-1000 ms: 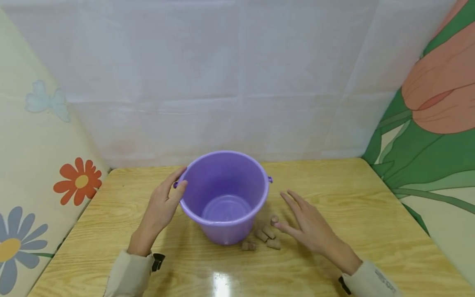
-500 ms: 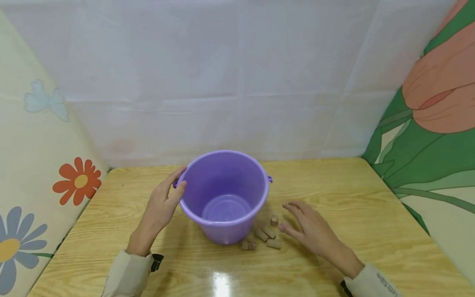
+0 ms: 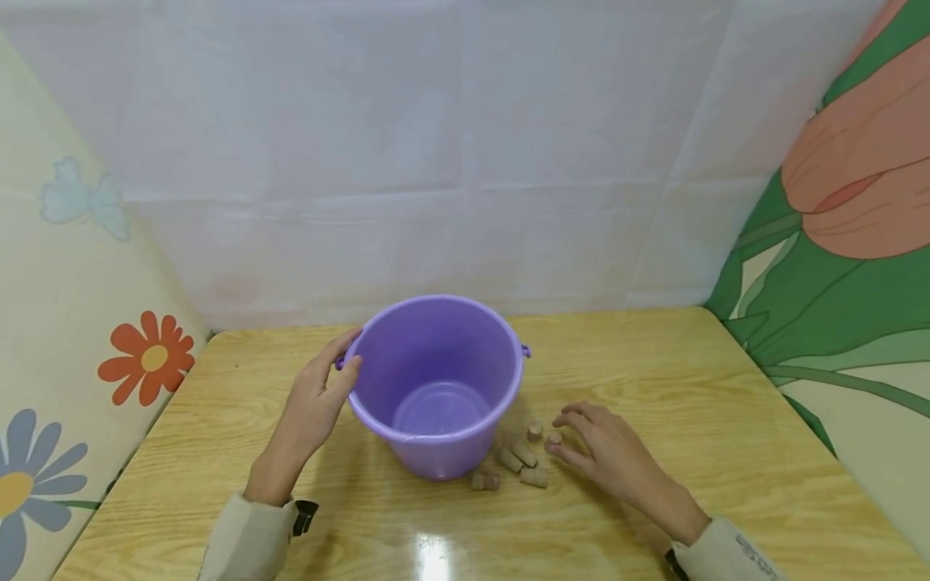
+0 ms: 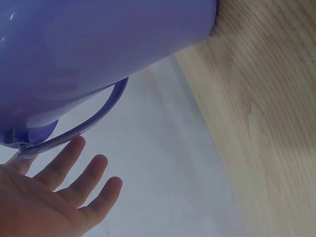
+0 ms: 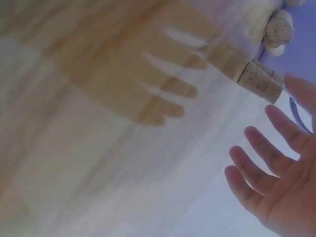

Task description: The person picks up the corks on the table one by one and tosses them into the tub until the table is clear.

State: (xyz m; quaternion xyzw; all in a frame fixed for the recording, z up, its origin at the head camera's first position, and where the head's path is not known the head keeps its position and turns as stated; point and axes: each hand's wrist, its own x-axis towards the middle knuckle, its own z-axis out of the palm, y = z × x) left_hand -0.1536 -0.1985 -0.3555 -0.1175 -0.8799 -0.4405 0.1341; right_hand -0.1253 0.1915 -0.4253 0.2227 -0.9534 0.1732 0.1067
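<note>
A purple bucket (image 3: 436, 438) stands upright on the table, its inside bare. My left hand (image 3: 312, 403) holds its left rim, thumb over the edge; in the left wrist view several fingers spread out beside the bucket handle (image 4: 81, 127). To the right of the bucket my right hand (image 3: 613, 452) hovers with loosely bent, parted fingers. Its thumb is beside a standing cork (image 3: 555, 438), and the right wrist view shows the fingers apart with a cork (image 5: 260, 83) near the thumb. Another cork (image 3: 534, 432) stands close by. Several more corks, one of them a lying cork (image 3: 534, 477), are near the bucket's base.
The wood-grain table (image 3: 647, 355) ends at a white sheet (image 3: 465, 161) behind the bucket. Flower-patterned panels flank it, a left panel (image 3: 58, 298) and a right panel (image 3: 865, 323). Light glares on the table's front part.
My right hand has drawn slightly down and back from the first upright cork, its fingers more bent. A second standing cork now shows by the thumb. The left hand keeps its hold.
</note>
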